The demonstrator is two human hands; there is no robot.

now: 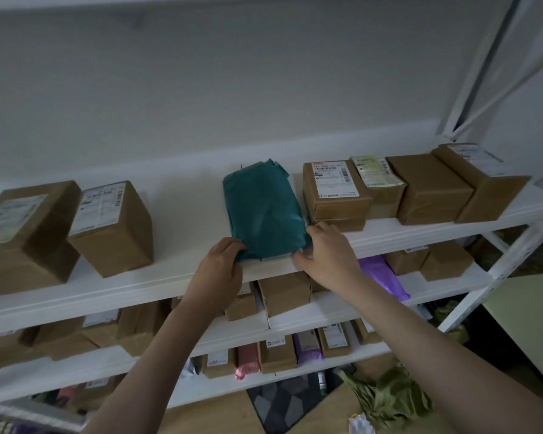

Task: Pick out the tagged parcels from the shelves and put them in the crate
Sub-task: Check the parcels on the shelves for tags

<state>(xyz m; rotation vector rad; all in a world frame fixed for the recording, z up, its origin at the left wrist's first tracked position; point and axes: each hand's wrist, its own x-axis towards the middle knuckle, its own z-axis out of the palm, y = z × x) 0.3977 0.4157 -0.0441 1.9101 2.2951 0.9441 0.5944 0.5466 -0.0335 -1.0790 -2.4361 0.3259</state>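
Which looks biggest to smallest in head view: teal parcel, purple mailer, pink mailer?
1. teal parcel, top shelf, gripped by the left hand and right hand
2. purple mailer, partly hidden by the right arm
3. pink mailer

The lower shelves sit farther from the camera, so true sizes are unsure.

We stood in a parcel storeroom: white metal shelving (295, 242) against a plain wall, tiers packed with labelled cardboard boxes (336, 191) and poly mailers (383, 277).

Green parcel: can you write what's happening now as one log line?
step: grasp | object: green parcel | place: top shelf front edge | left hand: gripping corner | right hand: gripping corner | crate: unseen
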